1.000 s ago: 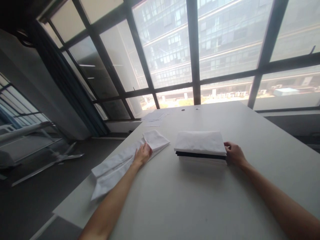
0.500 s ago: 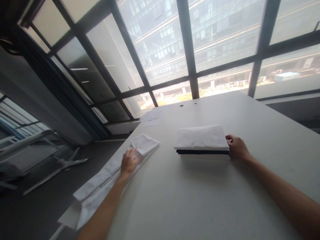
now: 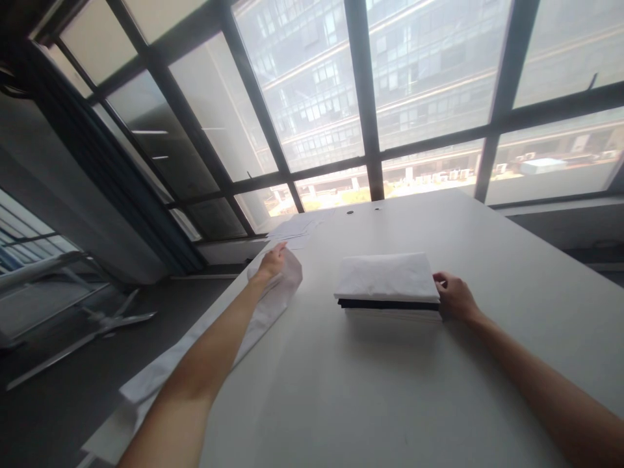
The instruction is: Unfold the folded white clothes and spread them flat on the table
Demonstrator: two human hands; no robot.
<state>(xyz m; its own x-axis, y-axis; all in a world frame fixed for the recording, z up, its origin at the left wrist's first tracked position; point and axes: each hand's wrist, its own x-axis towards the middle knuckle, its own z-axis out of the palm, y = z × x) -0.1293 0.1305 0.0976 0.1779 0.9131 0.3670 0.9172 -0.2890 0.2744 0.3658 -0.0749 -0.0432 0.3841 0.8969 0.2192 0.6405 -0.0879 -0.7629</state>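
Along the table's left edge lies a long white cloth [image 3: 279, 292], creased and partly covered by my left forearm. My left hand [image 3: 272, 261] is at its far end, with fingers closed on the fabric there; the fingertips are slightly blurred. A neat stack of folded cloths [image 3: 385, 278], white on top with a dark layer beneath and more white layers under that, sits on the middle of the table. My right hand [image 3: 454, 296] grips the stack's right edge, its thumb and fingers curled; part of its grip is hidden.
The white table [image 3: 390, 396] reaches toward large windows [image 3: 312, 84]. Loose white sheets [image 3: 297, 224] lie at its far left corner, near a small dark round spot [image 3: 350, 212]. On the floor to the left stands a metal-framed piece of furniture [image 3: 104, 318], with a dark curtain [image 3: 107, 175] behind.
My left hand has moved away from me to the cloth's far end, and the fabric there has shifted and folded differently. My right hand remains at the stack's right edge. The view has shifted slightly.
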